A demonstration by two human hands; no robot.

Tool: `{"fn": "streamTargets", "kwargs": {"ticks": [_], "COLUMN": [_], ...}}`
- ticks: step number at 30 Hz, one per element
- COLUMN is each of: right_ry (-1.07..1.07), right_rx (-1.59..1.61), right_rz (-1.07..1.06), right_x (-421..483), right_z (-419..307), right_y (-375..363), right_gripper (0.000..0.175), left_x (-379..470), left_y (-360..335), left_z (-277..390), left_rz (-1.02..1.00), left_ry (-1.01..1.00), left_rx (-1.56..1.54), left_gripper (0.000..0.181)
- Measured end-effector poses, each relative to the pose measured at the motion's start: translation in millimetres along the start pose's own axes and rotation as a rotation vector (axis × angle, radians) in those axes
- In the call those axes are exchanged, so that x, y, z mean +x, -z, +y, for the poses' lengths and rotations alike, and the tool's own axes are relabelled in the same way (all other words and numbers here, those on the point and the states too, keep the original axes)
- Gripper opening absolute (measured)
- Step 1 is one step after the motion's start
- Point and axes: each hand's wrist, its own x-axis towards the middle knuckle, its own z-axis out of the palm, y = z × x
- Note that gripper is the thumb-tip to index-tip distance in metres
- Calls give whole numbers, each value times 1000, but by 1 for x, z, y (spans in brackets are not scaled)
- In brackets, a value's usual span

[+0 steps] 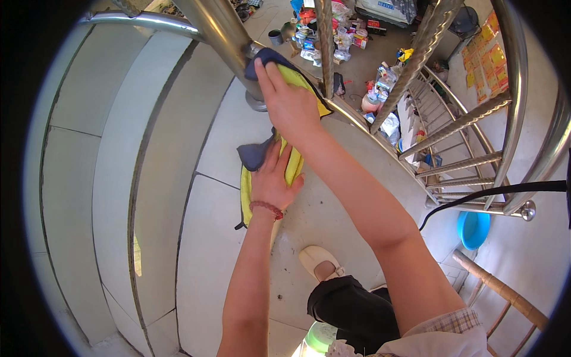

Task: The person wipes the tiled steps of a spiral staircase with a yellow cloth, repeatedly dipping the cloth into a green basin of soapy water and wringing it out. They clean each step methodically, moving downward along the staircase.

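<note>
My right hand (287,100) presses a yellow cloth with a dark blue-grey side (314,89) against the lower part of a thick steel railing post (227,40). Its first fingers are stretched over a dark fold. Below it, my left hand (273,172), with a red bead bracelet at the wrist, lies on cloth of the same two colours (246,196). A dark flap (255,154) folds up beside its fingers. Both hands are over the pale tiled stair step (218,147). Whether this is one cloth or two is hidden under the right hand and forearm.
Twisted steel balusters (328,53) rise at the right of the step. Tiled steps (111,129) curve along the left. A blue basin (473,230) and a wooden rail (499,285) are at lower right. A green-topped container (321,337) stands by my legs. Clutter (332,35) covers the floor below.
</note>
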Motion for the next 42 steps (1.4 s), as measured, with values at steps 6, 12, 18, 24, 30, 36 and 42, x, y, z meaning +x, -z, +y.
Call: {"fn": "streamTargets", "kwargs": {"ticks": [6, 12, 18, 24, 30, 36, 42], "right_ry": [-36, -118, 16, -253, -568, -487, -182], "right_rx": [44, -151, -149, -94, 231, 363, 498], "right_rz": [87, -17, 37, -226, -95, 91, 217], "right_x": [2, -55, -88, -172, -237, -204, -137], "right_z": [-7, 44, 71, 107, 116, 68, 28], "right_y": [-13, -2, -4, -26, -13, 0, 32], "right_gripper": [63, 72, 68, 52, 53, 50, 47], "left_x": [-3, -3, -1, -2, -3, -4, -31], "left_y": [-4, -4, -2, 3, 2, -1, -1], "left_z": [-2, -2, 0, 1, 4, 3, -4], "left_rz": [62, 69, 44, -6, 19, -7, 10], "left_ry": [14, -27, -51, -71, -70, -25, 108], "left_rx": [-62, -21, -27, 8, 30, 35, 246], "left_gripper": [74, 66, 66, 65, 61, 50, 52]}}
